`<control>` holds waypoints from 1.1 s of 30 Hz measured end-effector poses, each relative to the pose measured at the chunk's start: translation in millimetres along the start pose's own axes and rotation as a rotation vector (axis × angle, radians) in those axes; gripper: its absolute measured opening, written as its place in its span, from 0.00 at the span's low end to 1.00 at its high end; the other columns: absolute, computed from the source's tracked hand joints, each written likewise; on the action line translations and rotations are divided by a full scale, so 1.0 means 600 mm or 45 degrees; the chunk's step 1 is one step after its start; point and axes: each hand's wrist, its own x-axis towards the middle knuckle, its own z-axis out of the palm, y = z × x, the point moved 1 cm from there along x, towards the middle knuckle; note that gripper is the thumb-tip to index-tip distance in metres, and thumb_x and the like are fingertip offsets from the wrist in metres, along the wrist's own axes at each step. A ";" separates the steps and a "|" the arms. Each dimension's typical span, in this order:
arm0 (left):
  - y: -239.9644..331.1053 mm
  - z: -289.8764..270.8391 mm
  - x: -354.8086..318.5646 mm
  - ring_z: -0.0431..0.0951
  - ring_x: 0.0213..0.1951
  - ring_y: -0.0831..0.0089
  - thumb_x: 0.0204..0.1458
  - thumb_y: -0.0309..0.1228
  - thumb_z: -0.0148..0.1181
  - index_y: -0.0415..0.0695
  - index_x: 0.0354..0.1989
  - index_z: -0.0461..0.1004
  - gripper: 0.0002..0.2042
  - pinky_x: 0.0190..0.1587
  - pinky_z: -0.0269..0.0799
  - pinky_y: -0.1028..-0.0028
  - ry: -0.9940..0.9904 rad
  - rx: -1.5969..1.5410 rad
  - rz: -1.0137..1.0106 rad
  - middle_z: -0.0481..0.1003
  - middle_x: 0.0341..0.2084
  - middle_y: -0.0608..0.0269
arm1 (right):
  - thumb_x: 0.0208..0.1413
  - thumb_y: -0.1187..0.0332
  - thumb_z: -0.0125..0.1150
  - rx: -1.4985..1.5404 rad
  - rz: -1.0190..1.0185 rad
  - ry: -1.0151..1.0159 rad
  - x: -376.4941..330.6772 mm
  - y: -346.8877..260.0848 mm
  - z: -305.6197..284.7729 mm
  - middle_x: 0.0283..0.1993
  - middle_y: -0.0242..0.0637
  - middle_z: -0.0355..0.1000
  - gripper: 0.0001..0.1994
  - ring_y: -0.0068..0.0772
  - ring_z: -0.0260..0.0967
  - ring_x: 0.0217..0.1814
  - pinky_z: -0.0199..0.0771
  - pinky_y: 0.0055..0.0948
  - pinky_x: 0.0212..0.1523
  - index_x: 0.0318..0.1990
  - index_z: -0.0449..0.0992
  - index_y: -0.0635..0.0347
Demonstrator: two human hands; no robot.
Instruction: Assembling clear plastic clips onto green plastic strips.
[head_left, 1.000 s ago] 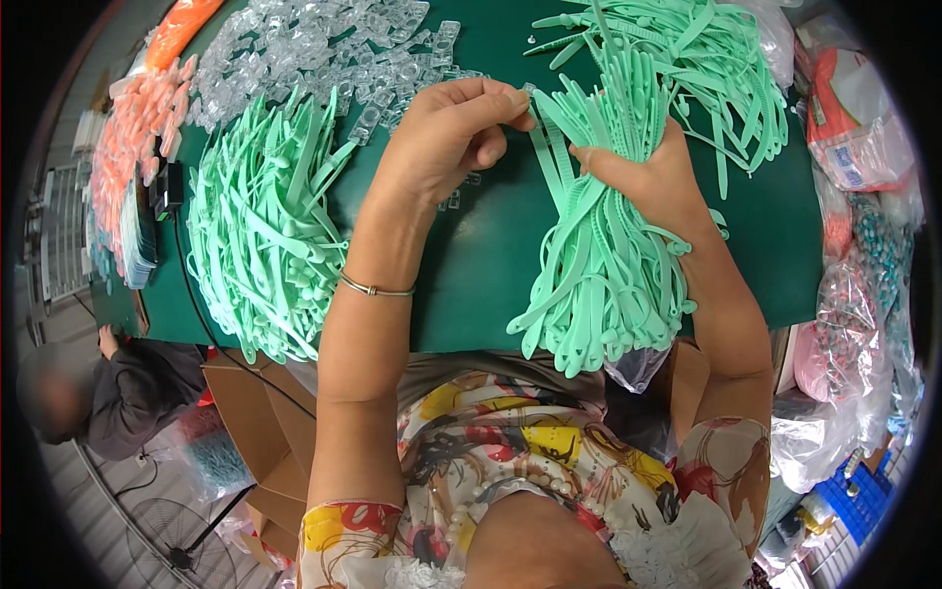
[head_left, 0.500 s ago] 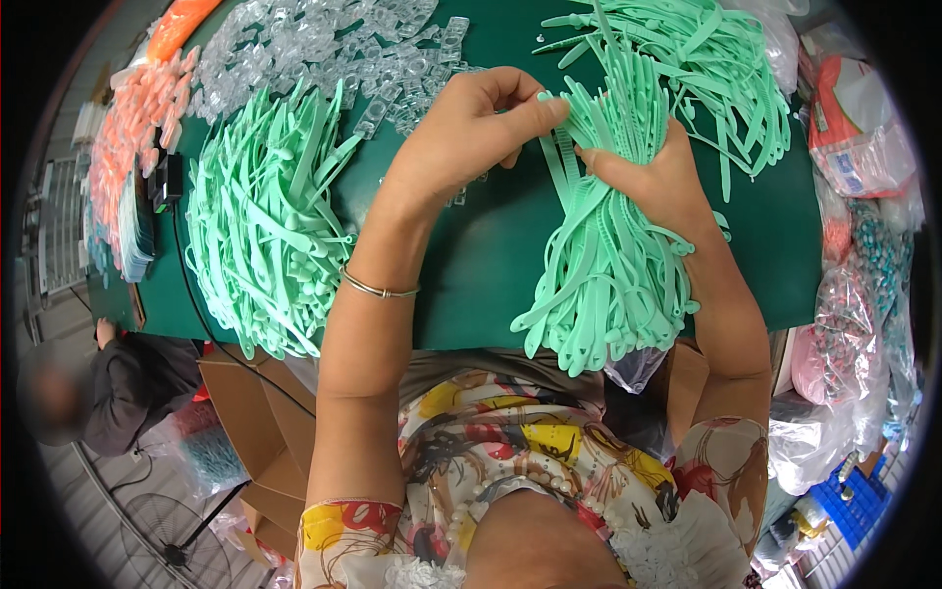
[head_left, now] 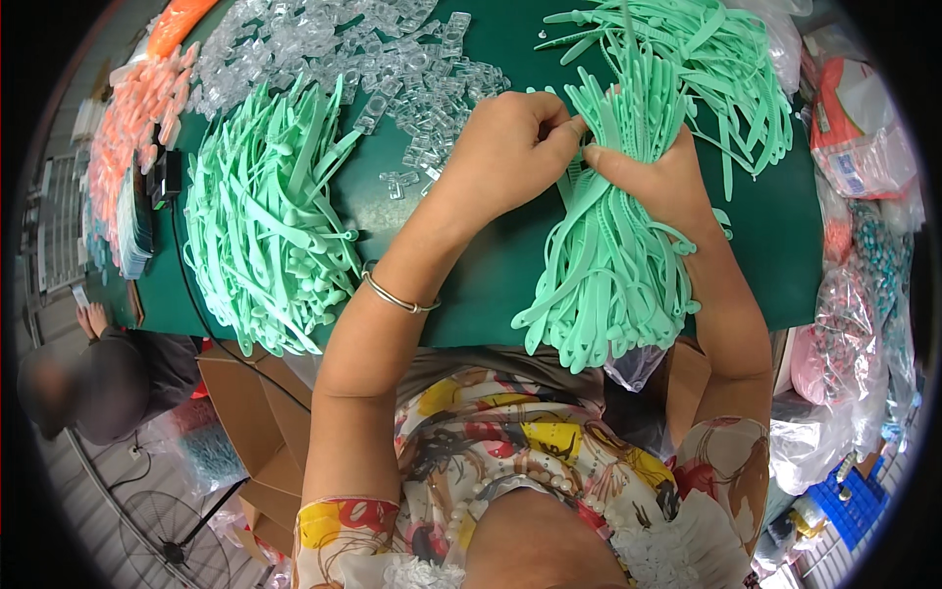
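Note:
A thick bundle of mint-green rubbery straps (head_left: 610, 270), with ridged strips and rounded ends, is gripped round its middle by my right hand (head_left: 659, 182). The strips fan upward above that hand, and the looped ends hang toward the table's near edge. My left hand (head_left: 515, 152) is at the bundle's left side, thumb and forefinger pinched on a strap there; its fingertips are partly hidden. To the left lies a large pile of the same straps (head_left: 270, 226). Another loose heap of straps (head_left: 731, 74) lies at the far right, behind the bundle.
Clear plastic clips (head_left: 432, 83) are scattered over the back of the green table (head_left: 471, 285). Orange pieces (head_left: 132, 128) and a black cable (head_left: 186, 265) lie on the left. Bagged goods (head_left: 834, 324) crowd the right. Cardboard boxes (head_left: 255, 412) stand below; a person (head_left: 128, 383) sits at left.
My left hand has moved down and right, closer in against the bundle, uncovering more clear clips behind it. My right hand keeps its grip. The person at left has shifted a hand.

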 end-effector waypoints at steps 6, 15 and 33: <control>-0.009 0.005 -0.009 0.61 0.19 0.85 0.49 0.32 0.55 0.40 0.21 0.71 0.10 0.20 0.53 0.82 -0.101 -0.568 -0.264 0.67 0.16 0.71 | 0.39 0.74 0.67 -0.019 -0.020 -0.056 0.002 0.000 -0.001 0.35 0.32 0.74 0.18 0.21 0.71 0.35 0.71 0.23 0.38 0.40 0.72 0.62; -0.016 -0.004 -0.008 0.60 0.17 0.85 0.49 0.32 0.54 0.41 0.20 0.70 0.10 0.20 0.52 0.83 -0.027 -0.816 -0.265 0.68 0.16 0.69 | 0.41 0.73 0.66 0.024 0.034 0.045 0.001 0.003 -0.002 0.31 0.32 0.74 0.12 0.20 0.70 0.32 0.70 0.23 0.35 0.36 0.75 0.63; -0.030 -0.020 -0.002 0.60 0.16 0.84 0.48 0.32 0.55 0.36 0.21 0.71 0.11 0.19 0.55 0.79 0.287 0.147 0.007 0.68 0.13 0.71 | 0.41 0.79 0.63 0.098 -0.027 0.095 -0.007 -0.005 -0.003 0.35 0.36 0.76 0.17 0.22 0.72 0.36 0.72 0.23 0.38 0.43 0.69 0.66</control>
